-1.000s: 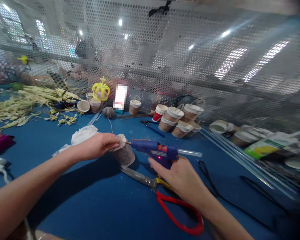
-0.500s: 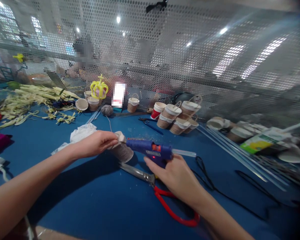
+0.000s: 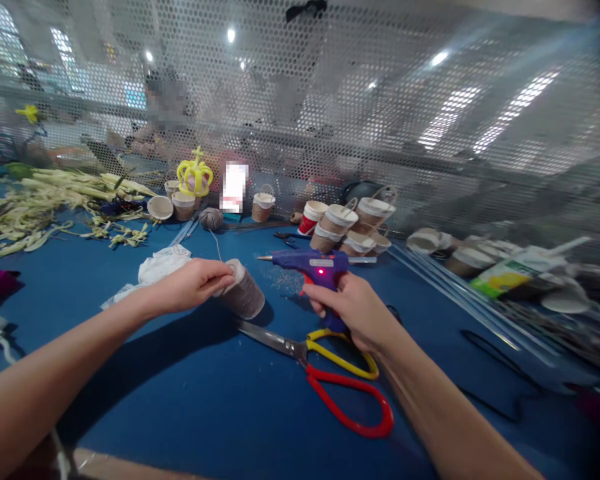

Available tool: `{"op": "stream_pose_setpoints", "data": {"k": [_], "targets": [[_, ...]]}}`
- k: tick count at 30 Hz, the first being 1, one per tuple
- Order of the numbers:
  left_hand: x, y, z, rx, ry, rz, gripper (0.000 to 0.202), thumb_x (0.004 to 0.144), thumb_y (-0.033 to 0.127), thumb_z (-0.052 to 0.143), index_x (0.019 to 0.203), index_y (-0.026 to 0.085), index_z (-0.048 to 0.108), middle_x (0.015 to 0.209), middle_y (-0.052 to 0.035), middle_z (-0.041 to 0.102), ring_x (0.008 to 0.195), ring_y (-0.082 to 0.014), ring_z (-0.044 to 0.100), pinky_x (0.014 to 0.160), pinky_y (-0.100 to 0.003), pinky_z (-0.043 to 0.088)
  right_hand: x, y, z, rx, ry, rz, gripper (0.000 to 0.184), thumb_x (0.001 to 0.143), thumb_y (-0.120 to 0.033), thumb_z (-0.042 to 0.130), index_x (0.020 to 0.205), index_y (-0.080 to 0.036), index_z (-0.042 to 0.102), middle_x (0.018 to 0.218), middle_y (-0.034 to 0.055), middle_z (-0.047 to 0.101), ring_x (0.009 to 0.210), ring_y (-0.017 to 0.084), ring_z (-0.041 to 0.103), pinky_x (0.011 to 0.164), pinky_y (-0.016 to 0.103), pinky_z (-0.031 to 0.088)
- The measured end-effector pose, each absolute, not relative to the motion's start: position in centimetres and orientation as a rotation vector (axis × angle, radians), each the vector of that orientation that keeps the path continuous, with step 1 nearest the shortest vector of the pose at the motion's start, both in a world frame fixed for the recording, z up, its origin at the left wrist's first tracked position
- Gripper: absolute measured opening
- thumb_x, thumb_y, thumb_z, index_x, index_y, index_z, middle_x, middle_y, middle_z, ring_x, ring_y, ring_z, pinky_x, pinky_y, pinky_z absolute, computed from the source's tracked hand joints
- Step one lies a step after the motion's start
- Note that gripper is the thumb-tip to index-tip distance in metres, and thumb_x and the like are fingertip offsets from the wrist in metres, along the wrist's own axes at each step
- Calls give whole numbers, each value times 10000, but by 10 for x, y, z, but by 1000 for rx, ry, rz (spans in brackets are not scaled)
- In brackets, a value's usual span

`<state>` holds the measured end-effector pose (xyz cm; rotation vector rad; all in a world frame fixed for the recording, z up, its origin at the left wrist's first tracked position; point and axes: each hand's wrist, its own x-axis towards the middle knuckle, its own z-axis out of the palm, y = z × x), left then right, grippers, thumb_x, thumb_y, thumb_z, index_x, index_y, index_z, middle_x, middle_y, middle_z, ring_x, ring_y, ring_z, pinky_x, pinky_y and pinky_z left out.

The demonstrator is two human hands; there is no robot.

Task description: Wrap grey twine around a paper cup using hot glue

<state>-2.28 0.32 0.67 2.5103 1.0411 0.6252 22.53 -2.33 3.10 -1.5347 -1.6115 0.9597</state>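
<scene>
My left hand (image 3: 203,283) is closed on the rim of a small paper cup (image 3: 246,297) wrapped in grey-beige yarn. The cup is tilted, and a strand of yarn leads from it back to a grey yarn ball (image 3: 211,219). In my right hand (image 3: 355,303) is a blue hot glue gun (image 3: 310,262) with its red light lit. Its nozzle points left, a little apart from the cup. Below the glue gun lie scissors (image 3: 300,350) with one yellow and one red handle.
White crumpled cloth (image 3: 163,263) lies beyond my left wrist. Several wrapped cups (image 3: 337,227) stand at the back right, near clear glue sticks (image 3: 450,293). A yellow crown-shaped piece (image 3: 195,177) and pale husks (image 3: 45,193) are at the back left, before a perforated metal screen (image 3: 280,100).
The glue gun has moved back from the cup, up and to the right, and its nozzle has come into view. My left hand still grips the cup.
</scene>
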Motion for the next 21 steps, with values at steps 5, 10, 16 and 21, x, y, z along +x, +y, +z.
{"op": "stream_pose_setpoints", "data": {"k": [5, 10, 16, 21], "targets": [[-23, 3, 4, 2507, 1043, 660, 285, 863, 278, 331, 644, 143, 453, 577, 28, 440, 535, -89, 387, 515, -187, 282, 238, 11, 12, -1705, -1497, 893, 177, 715, -284, 591, 621, -141, 548, 610, 43, 594, 509, 97, 523, 457, 203, 405], [-23, 1, 3, 2499, 1068, 646, 292, 862, 288, 327, 647, 142, 462, 587, 24, 453, 543, -93, 398, 520, -191, 290, 237, 36, -6, -1847, -1541, 761, 242, 799, -279, 487, 597, -151, 522, 524, 23, 544, 403, 82, 481, 403, 206, 397], [-21, 0, 6, 2510, 1055, 658, 286, 861, 274, 326, 665, 140, 485, 600, 16, 480, 554, -97, 414, 524, -192, 298, 234, 41, -4, -1946, -1695, 483, 175, 723, -268, 588, 595, -158, 539, 524, 52, 552, 543, 172, 570, 481, 256, 409], [-17, -3, 8, 2601, 990, 662, 283, 863, 237, 338, 635, 137, 473, 593, 10, 470, 551, -100, 402, 523, -200, 289, 206, 22, 34, -1678, -1978, 360, 196, 763, -350, 540, 698, -177, 605, 828, 67, 616, 855, 192, 557, 684, 263, 404]]}}
